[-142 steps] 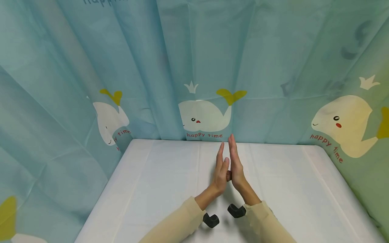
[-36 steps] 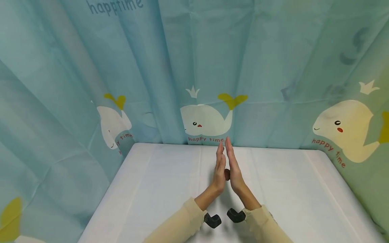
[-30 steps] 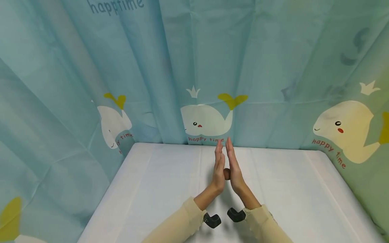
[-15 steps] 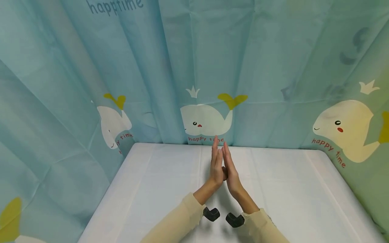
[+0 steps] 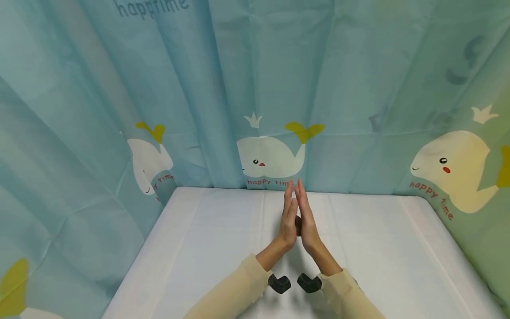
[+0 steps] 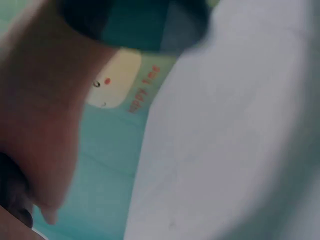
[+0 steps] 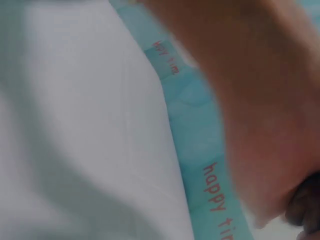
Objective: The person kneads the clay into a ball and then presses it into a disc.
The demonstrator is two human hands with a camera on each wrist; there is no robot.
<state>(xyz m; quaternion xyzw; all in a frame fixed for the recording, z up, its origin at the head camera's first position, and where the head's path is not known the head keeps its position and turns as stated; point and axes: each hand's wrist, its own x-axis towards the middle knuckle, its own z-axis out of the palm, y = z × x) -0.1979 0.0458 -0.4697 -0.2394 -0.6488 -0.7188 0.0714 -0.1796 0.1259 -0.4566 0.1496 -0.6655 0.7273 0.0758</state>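
My two hands stand upright, palm against palm, over the middle of the white table. The left hand and right hand both have straight fingers pointing away from me. A small dark brown lump is pressed between the palms, mostly hidden. The left wrist view is blurred, with the left palm close up and a dark bit of the lump at its lower edge. In the right wrist view the right palm fills the right side, with the lump at the lower right corner.
A blue curtain printed with white whales hangs close behind and around the table. Black wrist cameras sit at the cuffs of my beige sleeves. The white cloth covers the table to its edges.
The palms have slid against each other: half a second ago the left hand was further forward and the right drawn back; now they are about level again, the lump still between them.
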